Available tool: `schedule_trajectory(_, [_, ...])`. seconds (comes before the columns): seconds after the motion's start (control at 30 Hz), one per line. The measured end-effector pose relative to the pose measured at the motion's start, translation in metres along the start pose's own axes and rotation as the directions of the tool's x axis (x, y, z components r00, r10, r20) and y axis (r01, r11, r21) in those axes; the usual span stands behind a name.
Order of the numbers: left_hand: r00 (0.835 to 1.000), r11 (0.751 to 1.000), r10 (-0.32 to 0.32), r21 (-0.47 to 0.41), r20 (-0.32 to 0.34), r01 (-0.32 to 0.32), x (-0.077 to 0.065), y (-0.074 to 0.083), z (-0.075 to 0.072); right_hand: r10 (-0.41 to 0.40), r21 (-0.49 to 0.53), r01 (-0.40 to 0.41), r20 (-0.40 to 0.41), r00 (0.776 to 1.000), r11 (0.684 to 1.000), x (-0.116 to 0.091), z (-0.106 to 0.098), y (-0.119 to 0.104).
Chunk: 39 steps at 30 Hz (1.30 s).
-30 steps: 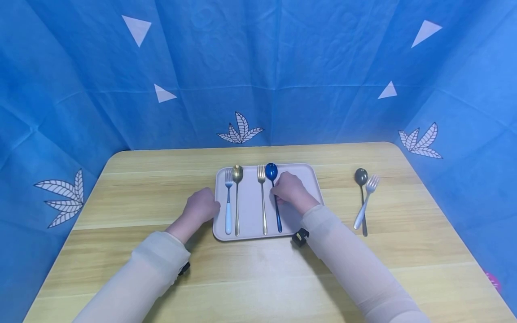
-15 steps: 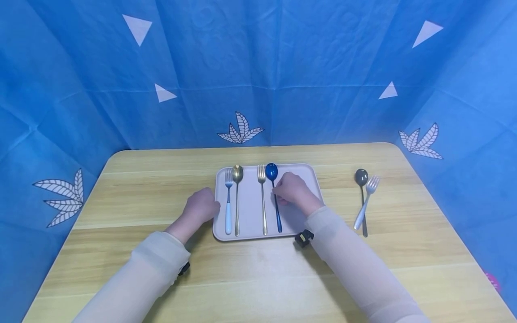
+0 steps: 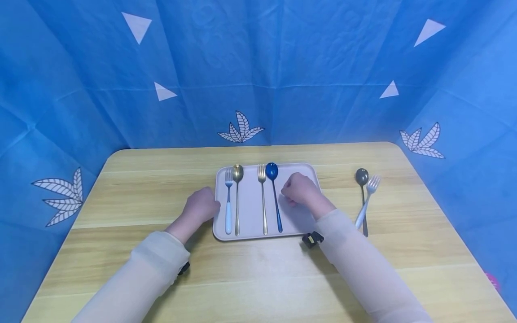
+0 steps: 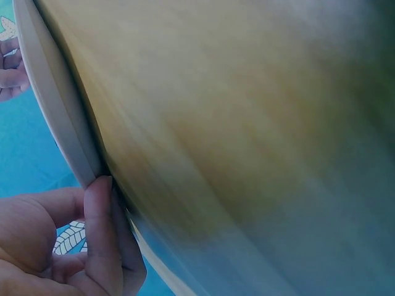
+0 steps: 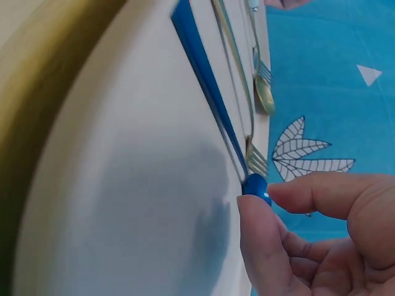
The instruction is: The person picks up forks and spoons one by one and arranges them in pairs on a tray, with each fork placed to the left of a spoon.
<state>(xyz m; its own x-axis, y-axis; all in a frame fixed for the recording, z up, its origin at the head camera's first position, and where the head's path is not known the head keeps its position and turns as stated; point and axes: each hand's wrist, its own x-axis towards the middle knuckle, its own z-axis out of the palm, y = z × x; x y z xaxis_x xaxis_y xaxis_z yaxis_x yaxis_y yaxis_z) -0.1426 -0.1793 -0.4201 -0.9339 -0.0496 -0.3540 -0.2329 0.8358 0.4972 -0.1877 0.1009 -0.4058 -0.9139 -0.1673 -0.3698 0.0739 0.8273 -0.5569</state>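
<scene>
A pale tray (image 3: 249,202) on the table carries a fork with a light blue handle (image 3: 228,217), a gold spoon (image 3: 237,174), a gold fork (image 3: 261,172) and a blue spoon (image 3: 272,171), laid side by side. My left hand (image 3: 201,205) pinches the tray's left rim; in the left wrist view thumb and finger meet at that edge. Over the tray's right part, just right of the blue spoon, is my right hand (image 3: 300,190), fingers loosely bent and holding nothing. In the right wrist view a gap shows between thumb and forefinger, with the blue spoon's bowl (image 5: 256,186) behind.
Right of the tray, a dark spoon (image 3: 361,176) lies on the wooden table (image 3: 258,278), with a pale-handled fork (image 3: 372,185) across it. Blue cloth (image 3: 274,67) hangs around the table's back and sides. Black wrist cameras (image 3: 313,239) sit under the sleeves.
My right hand has let go of the blue spoon and moved a little to the right, away from it. The spoon stays on the tray; my left hand has not moved.
</scene>
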Motion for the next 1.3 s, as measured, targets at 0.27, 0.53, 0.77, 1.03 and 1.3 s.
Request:
schedule_trajectory(0.27, [1.000,1.000,-0.005,-0.003,0.003,0.005,-0.001,0.000,-0.001,-0.013,0.032,0.013,0.012,1.000,0.999,-0.007,-0.011,0.004])
schedule_trajectory(0.53, [1.000,1.000,-0.008,-0.007,0.006,0.008,-0.003,0.001,-0.002,-0.009,0.046,0.008,0.029,1.000,0.999,-0.011,-0.019,0.014])
schedule_trajectory(0.77, [1.000,1.000,-0.004,-0.013,-0.002,0.004,-0.002,0.000,-0.001,-0.021,0.042,0.020,0.038,0.999,0.999,-0.010,-0.026,0.025])
schedule_trajectory(1.03, [1.000,1.000,-0.008,0.005,-0.002,0.008,0.000,-0.001,0.000,-0.011,0.092,0.007,0.038,0.999,0.996,-0.015,-0.037,0.030])
schedule_trajectory(1.3, [1.000,1.000,-0.012,0.005,0.002,0.012,-0.001,0.000,-0.001,0.017,0.136,-0.024,0.055,0.998,0.990,-0.020,-0.047,0.041])
